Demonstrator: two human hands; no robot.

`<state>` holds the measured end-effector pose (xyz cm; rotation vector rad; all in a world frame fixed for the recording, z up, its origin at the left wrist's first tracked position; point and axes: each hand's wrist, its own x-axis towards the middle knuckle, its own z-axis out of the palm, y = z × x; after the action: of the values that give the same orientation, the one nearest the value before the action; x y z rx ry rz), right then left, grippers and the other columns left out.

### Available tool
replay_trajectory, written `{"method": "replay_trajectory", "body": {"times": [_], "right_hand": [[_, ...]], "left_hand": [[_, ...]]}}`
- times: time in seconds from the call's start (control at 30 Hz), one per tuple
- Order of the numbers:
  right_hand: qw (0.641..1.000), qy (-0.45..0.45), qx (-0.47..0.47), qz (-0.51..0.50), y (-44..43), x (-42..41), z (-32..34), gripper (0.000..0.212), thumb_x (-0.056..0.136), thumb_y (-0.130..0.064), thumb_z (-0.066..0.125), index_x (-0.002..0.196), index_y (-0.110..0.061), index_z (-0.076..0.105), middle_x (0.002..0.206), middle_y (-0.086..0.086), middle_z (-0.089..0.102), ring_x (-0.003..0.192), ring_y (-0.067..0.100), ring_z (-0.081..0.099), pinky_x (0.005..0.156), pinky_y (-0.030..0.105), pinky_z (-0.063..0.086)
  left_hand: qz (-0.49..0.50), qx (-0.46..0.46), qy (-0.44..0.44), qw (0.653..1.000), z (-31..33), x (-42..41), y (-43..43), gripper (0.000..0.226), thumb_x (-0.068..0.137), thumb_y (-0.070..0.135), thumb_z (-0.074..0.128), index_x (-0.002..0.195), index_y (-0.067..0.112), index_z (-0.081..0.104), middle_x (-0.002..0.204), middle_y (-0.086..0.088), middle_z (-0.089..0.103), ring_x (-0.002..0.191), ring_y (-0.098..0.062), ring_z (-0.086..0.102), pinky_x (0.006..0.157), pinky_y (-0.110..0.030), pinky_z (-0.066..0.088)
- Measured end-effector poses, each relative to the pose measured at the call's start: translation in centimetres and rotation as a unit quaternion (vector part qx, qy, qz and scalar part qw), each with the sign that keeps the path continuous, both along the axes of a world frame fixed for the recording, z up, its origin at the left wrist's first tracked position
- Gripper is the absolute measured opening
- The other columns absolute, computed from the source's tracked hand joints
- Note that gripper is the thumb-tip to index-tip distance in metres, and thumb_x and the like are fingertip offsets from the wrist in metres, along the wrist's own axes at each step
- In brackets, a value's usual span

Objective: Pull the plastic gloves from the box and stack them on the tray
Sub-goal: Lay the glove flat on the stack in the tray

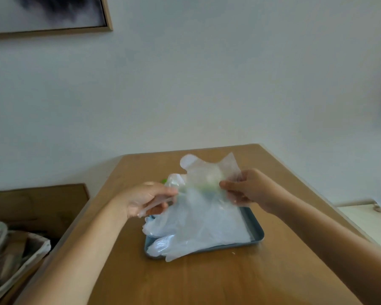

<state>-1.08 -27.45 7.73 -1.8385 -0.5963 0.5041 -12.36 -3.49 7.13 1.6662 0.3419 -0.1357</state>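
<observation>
A clear plastic glove (pixel 209 170) is held up over the wooden table, stretched between both hands. My right hand (pixel 244 188) pinches its right edge. My left hand (pixel 147 199) grips its left end, fingers curled round the film. Below them a grey-blue tray (pixel 256 230) holds a stack of several clear gloves (pixel 196 227), whose fingers spill over the tray's front left rim. The glove box is almost wholly hidden behind the held glove; only a green patch (pixel 163 181) shows through.
The wooden table (pixel 207 280) meets a pale wall at its far edge. A dark wooden unit (pixel 37 205) and a lined basket (pixel 20 256) of odds stand to the left. A white surface (pixel 359 214) lies at the right.
</observation>
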Motion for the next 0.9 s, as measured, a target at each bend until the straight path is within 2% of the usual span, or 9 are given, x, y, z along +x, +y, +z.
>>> {"method": "replay_trajectory", "body": {"times": [0.07, 0.17, 0.23, 0.4, 0.53, 0.67, 0.77, 0.83, 0.9], "right_hand": [[0.996, -0.041, -0.076, -0.008, 0.4, -0.1, -1.6, 0.027, 0.090, -0.024, 0.066, 0.072, -0.004, 0.066, 0.055, 0.002, 0.063, 0.044, 0.011, 0.054, 0.050, 0.019, 0.050], [0.979, -0.104, -0.177, 0.008, 0.7, -0.1, -3.8, 0.032, 0.092, -0.019, 0.061, 0.061, -0.009, 0.058, 0.045, -0.003, 0.060, 0.034, 0.008, 0.049, 0.045, 0.019, 0.046], [0.971, -0.113, -0.211, 0.004, 0.9, -0.1, -5.3, 0.028, 0.092, -0.020, 0.059, 0.067, -0.010, 0.055, 0.050, -0.001, 0.064, 0.034, 0.010, 0.050, 0.045, 0.021, 0.047], [0.955, -0.131, -0.266, -0.025, 1.5, -0.4, -7.1, 0.022, 0.091, -0.024, 0.056, 0.088, -0.003, 0.059, 0.062, 0.011, 0.069, 0.029, 0.011, 0.047, 0.034, 0.018, 0.037], [0.977, 0.007, -0.211, -0.006, 1.9, -0.3, -7.5, 0.027, 0.097, -0.025, 0.049, 0.078, -0.006, 0.051, 0.047, 0.001, 0.061, 0.033, 0.014, 0.050, 0.032, 0.018, 0.036], [0.977, 0.196, -0.087, -0.009, 1.7, -0.3, -6.3, 0.025, 0.101, -0.017, 0.045, 0.082, -0.001, 0.050, 0.056, 0.007, 0.064, 0.031, 0.009, 0.044, 0.034, 0.018, 0.035], [0.918, 0.389, 0.058, -0.058, 1.5, -0.7, -5.8, 0.013, 0.097, -0.007, 0.051, 0.093, 0.004, 0.051, 0.062, 0.015, 0.068, 0.035, 0.012, 0.055, 0.034, 0.019, 0.046], [0.867, 0.470, 0.138, -0.089, 1.6, -1.0, -5.7, 0.014, 0.097, -0.002, 0.049, 0.105, 0.009, 0.051, 0.069, 0.020, 0.070, 0.042, 0.018, 0.064, 0.036, 0.022, 0.050], [0.823, 0.519, 0.206, -0.105, 1.8, -1.0, -5.8, 0.018, 0.097, 0.001, 0.047, 0.112, 0.011, 0.050, 0.074, 0.025, 0.070, 0.050, 0.025, 0.068, 0.038, 0.027, 0.053]], "left_hand": [[-0.004, 0.035, 0.032, 0.999, -1.2, 0.1, 0.2, 0.016, 0.076, 0.022, 0.070, 0.082, 0.007, 0.069, 0.079, -0.004, 0.070, 0.063, -0.010, 0.063, 0.058, -0.018, 0.052], [-0.005, 0.013, 0.070, 0.997, -3.0, 0.5, 0.9, 0.036, 0.066, 0.030, 0.080, 0.091, 0.008, 0.066, 0.089, -0.006, 0.072, 0.078, -0.013, 0.067, 0.067, -0.022, 0.053], [0.030, 0.055, 0.085, 0.994, -3.9, 0.7, 1.5, 0.034, 0.071, 0.024, 0.081, 0.098, 0.009, 0.066, 0.093, -0.007, 0.072, 0.083, -0.016, 0.066, 0.070, -0.024, 0.053], [0.109, 0.214, 0.086, 0.967, -4.8, 1.3, 2.4, 0.019, 0.083, 0.018, 0.074, 0.098, 0.012, 0.064, 0.081, -0.005, 0.061, 0.061, -0.011, 0.047, 0.050, -0.021, 0.040], [0.200, 0.345, 0.004, 0.917, -4.1, 1.7, 0.7, 0.028, 0.087, 0.029, 0.068, 0.108, 0.016, 0.056, 0.089, 0.003, 0.059, 0.078, -0.014, 0.057, 0.065, -0.026, 0.044], [0.190, 0.455, -0.101, 0.864, -3.2, 1.7, -2.9, 0.025, 0.089, 0.031, 0.063, 0.111, 0.020, 0.061, 0.110, 0.005, 0.063, 0.098, -0.012, 0.057, 0.083, -0.023, 0.042], [0.145, 0.510, -0.157, 0.833, -2.7, 1.3, -5.7, 0.023, 0.093, 0.029, 0.056, 0.114, 0.021, 0.061, 0.123, 0.008, 0.059, 0.116, -0.010, 0.052, 0.090, -0.020, 0.036], [0.122, 0.516, -0.178, 0.829, -2.0, 0.6, -7.0, 0.028, 0.094, 0.034, 0.054, 0.120, 0.023, 0.058, 0.129, 0.010, 0.055, 0.121, -0.007, 0.048, 0.093, -0.018, 0.033], [0.064, 0.503, -0.160, 0.847, -1.4, -0.1, -8.0, 0.055, 0.087, 0.054, 0.057, 0.134, 0.026, 0.048, 0.140, 0.012, 0.047, 0.125, -0.004, 0.044, 0.097, -0.016, 0.032]]}}
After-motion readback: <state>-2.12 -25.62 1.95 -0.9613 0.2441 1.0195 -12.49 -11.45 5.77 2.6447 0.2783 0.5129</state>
